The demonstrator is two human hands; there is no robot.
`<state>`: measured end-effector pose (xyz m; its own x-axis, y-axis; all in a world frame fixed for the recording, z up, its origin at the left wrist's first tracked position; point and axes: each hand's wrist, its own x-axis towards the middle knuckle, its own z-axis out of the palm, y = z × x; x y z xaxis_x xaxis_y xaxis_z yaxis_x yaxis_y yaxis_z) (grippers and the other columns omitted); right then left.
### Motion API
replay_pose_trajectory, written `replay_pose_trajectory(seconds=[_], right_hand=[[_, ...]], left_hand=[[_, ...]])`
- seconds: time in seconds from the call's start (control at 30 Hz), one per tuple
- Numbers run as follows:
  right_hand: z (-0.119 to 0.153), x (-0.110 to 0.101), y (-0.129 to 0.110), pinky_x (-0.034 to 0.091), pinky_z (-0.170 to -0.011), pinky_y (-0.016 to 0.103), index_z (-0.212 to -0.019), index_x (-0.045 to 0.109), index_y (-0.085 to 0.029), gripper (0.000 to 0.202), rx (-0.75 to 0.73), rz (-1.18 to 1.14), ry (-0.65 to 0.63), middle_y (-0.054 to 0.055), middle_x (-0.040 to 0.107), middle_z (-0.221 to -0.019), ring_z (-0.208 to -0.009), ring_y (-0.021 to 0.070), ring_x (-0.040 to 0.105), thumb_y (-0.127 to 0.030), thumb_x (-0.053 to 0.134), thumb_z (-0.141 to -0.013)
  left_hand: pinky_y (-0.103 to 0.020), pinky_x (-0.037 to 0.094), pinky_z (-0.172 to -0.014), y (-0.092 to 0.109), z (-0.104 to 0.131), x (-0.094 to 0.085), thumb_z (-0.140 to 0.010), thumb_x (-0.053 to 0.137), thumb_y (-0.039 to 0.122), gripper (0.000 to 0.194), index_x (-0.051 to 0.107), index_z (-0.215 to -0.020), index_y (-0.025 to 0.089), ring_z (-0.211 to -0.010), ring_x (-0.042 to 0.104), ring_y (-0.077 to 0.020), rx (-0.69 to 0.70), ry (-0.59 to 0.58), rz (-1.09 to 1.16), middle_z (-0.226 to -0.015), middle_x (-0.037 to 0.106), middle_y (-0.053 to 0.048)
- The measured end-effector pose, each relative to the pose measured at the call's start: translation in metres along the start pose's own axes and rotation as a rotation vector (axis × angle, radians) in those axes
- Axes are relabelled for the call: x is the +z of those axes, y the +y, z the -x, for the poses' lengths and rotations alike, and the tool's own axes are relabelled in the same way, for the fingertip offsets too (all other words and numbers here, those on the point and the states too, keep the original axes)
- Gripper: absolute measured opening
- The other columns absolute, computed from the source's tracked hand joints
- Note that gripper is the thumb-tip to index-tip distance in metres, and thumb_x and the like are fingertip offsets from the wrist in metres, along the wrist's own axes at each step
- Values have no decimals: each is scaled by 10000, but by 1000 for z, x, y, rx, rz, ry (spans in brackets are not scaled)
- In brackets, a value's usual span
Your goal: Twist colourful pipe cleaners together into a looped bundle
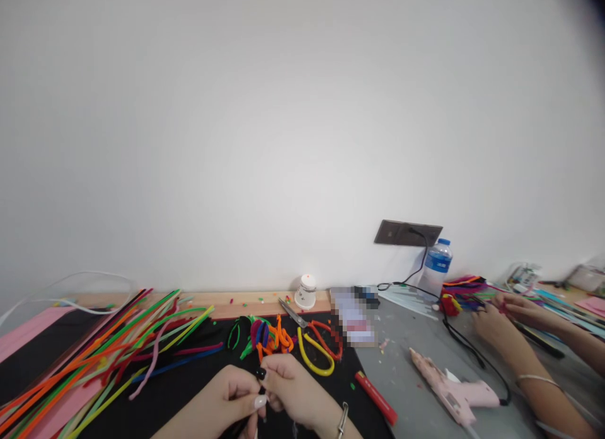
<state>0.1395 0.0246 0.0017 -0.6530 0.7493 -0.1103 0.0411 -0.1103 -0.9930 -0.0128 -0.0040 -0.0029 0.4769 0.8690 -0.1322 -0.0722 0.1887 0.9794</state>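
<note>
At the front of the black mat, my left hand (231,395) and my right hand (293,388) meet with fingertips pinched together. Between them is a short dark piece, thin like a black pipe cleaner; most of it is hidden by the fingers. Just beyond the hands lies a bundle of bent pipe cleaners (271,335) in orange, blue and green. Scissors (314,344) with yellow and red handles rest to its right, blades toward the wall.
Loose colourful pipe cleaners (113,344) spread over the left side. A paper cup (305,292) stands by the wall. Rightward are a red tube-like object (375,398), a pink glue gun (454,388) with its cord, a water bottle (435,266) and a co-worker's hands (496,319).
</note>
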Motion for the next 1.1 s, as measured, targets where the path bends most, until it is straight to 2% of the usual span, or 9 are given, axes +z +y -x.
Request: replay_pose_trajectory(seconds=[0.13,0.27,0.37,0.43,0.53,0.63,0.8,1.0,1.1], right_hand=[[-2,0,1,158,-362,171,-585,373,-182,411,12,-141,5,-97,349,-430,-346,24,249,-521,568,-710],[-2,-5,-2,147,-365,184,-625,423,-173,376,-7,-137,20,-89,340,-452,-354,35,226,-509,492,-779],[1,-8,-6,172,-392,185,-635,428,-169,353,-46,-6,28,-76,346,-491,-400,47,249,-464,432,-829],[2,-7,-8,193,-415,180,-625,411,-171,296,-79,136,40,-69,365,-514,-439,54,281,-379,452,-832],[3,-6,-7,212,-436,171,-612,414,-167,193,-119,347,50,-69,376,-521,-479,59,295,-204,458,-796],[3,-6,-6,210,-431,164,-572,396,-165,185,-150,509,80,-74,357,-503,-483,58,288,-105,432,-743],[2,-7,-2,210,-426,160,-553,366,-168,203,-203,685,126,-75,344,-498,-484,58,302,-86,411,-733],[0,-8,3,233,-446,159,-591,360,-178,193,-195,712,159,-70,357,-533,-505,62,323,-110,393,-768],[0,-9,4,240,-452,158,-600,358,-180,191,-199,712,152,-68,366,-545,-512,63,330,-114,388,-777]], left_hand=[[-210,398,-432,2,0,2,-702,615,385,281,610,-602,122,-405,570,-130,8,15,10,-426,624,-3],[-198,375,-397,-3,-3,3,-684,627,389,289,586,-573,125,-382,569,-132,12,55,9,-397,616,-3],[-196,375,-394,-5,-4,2,-690,621,378,280,582,-578,123,-379,570,-131,14,54,23,-396,619,-5],[-202,385,-401,-6,-4,2,-695,610,384,284,588,-591,120,-386,576,-136,0,48,19,-402,623,-7],[-208,391,-403,-7,-5,2,-687,605,376,276,595,-601,114,-374,559,-130,-29,53,-23,-402,627,-12],[-202,379,-394,-9,-7,2,-669,600,344,248,581,-568,118,-355,528,-116,-42,71,-109,-395,626,-13],[-194,359,-373,-14,-11,1,-657,548,299,224,500,-490,157,-338,503,-105,-38,123,-219,-398,627,-20],[-203,377,-387,-17,-14,-3,-655,534,293,187,484,-524,169,-349,510,-106,-53,174,-247,-411,631,-15],[-202,376,-384,-16,-14,-3,-651,551,313,199,485,-531,168,-360,526,-112,-73,157,-217,-412,624,-6]])
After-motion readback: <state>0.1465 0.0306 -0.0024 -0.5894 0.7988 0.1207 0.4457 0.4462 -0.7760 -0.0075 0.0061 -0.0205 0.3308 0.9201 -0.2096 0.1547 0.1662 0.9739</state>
